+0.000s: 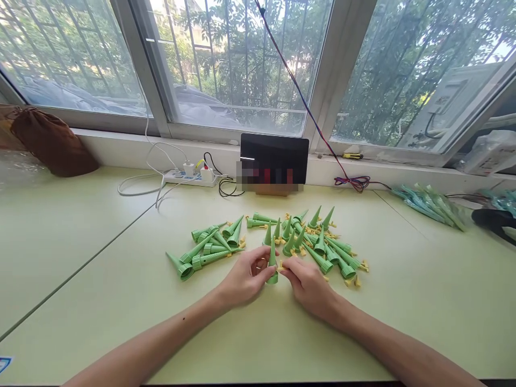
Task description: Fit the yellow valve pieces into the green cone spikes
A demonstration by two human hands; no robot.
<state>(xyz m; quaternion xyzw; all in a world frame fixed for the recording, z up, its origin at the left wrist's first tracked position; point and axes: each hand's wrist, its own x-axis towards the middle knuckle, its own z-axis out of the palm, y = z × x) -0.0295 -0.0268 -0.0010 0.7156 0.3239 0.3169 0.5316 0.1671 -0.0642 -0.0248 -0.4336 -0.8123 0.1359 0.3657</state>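
Observation:
My left hand (pixel 246 278) is closed around the base of a green plastic cone spike (pixel 273 262), which stands point up on the pale green table (pixel 121 269). My right hand (pixel 307 284) pinches a small yellow part (pixel 281 266) against the side of that cone. To the left lies a heap of several green cones (pixel 209 247) on their sides. Behind and to the right, several more green cones (pixel 318 242) stand or lie mixed with small yellow pieces (pixel 357 280).
A dark tablet (pixel 274 161) leans at the windowsill, with a white power strip (pixel 193 176) and cables to its left. A brown pouch (pixel 52 142) sits far left. Bagged teal-green parts (pixel 433 207) lie at the right, near a black object (pixel 494 220).

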